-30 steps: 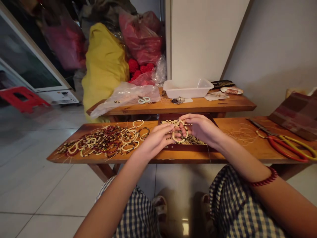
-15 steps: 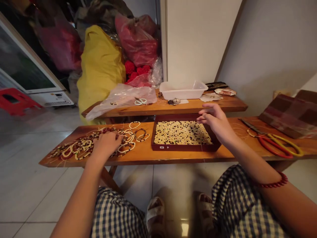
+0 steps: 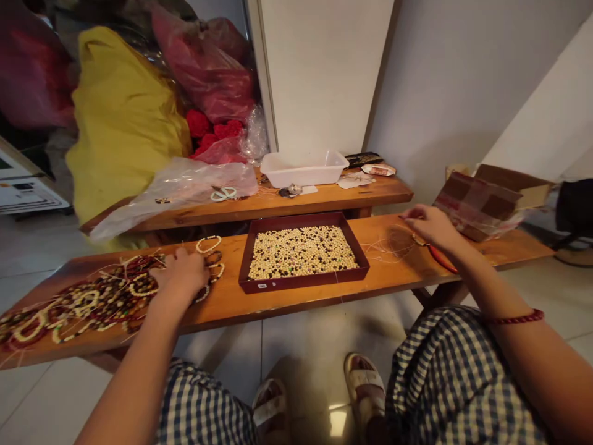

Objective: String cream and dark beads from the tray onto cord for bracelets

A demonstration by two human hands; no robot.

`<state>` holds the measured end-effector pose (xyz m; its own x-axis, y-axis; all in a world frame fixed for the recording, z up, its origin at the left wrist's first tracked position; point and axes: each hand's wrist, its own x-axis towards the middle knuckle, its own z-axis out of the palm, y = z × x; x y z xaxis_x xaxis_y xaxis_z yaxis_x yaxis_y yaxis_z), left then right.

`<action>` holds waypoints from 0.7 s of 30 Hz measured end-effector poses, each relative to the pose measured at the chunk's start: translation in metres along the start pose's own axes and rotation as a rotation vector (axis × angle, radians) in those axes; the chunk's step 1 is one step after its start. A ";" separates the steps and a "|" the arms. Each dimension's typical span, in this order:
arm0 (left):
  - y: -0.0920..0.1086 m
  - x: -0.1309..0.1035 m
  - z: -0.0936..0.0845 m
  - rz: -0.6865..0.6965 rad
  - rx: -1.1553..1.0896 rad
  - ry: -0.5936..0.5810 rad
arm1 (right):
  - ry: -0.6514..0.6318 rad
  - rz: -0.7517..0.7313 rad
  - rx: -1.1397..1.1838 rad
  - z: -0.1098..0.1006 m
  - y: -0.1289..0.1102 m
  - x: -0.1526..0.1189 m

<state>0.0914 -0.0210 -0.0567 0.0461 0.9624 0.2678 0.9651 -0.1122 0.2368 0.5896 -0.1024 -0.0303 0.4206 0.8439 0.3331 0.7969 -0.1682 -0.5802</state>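
Observation:
My left hand (image 3: 183,275) rests palm down on a heap of beaded bracelets (image 3: 88,300) at the left of the bench, its fingers spread. A few cream and dark bracelets (image 3: 210,245) lie beside its fingertips. My right hand (image 3: 432,227) is over the bench, right of the bead tray, with fingers curled together at the tips; whatever they hold is too small to make out. Beneath it are thin loose threads (image 3: 386,247) and red-handled scissors (image 3: 442,259), mostly hidden by the hand and wrist. Between my hands stands a dark red tray (image 3: 303,283) full of cream and dark beads (image 3: 301,250).
A second bench (image 3: 199,217) behind carries a white plastic tub (image 3: 303,170), a clear plastic bag (image 3: 176,185) and pale-green-handled scissors (image 3: 223,193). A cardboard box (image 3: 479,201) sits at the right end. Yellow cloth (image 3: 125,123) and red bags (image 3: 208,74) are piled at the back left.
My right hand has moved from above the bead tray to the threads and scissors on its right, and its fingers have drawn together. My left hand stays on the bracelets. The view has turned right.

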 end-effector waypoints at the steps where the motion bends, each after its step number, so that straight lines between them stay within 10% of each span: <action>1: 0.003 -0.001 -0.003 -0.037 0.072 0.036 | -0.108 -0.025 -0.033 0.002 0.004 -0.001; 5: 0.027 -0.006 -0.017 0.005 0.097 0.155 | -0.325 -0.126 -0.163 0.019 0.002 -0.007; 11: 0.064 -0.008 -0.024 0.025 0.117 0.083 | -0.272 -0.128 -0.321 0.038 -0.018 -0.005; 17: 0.079 -0.004 -0.026 0.092 -0.063 0.198 | 0.091 0.090 -0.397 -0.007 -0.004 0.014; 21: 0.094 -0.013 -0.036 0.187 -0.286 0.329 | 0.046 0.250 -0.432 -0.034 0.028 0.014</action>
<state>0.1719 -0.0534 -0.0042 0.0833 0.7948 0.6012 0.8363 -0.3839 0.3916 0.6322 -0.1128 -0.0169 0.6327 0.7291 0.2610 0.7719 -0.5664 -0.2887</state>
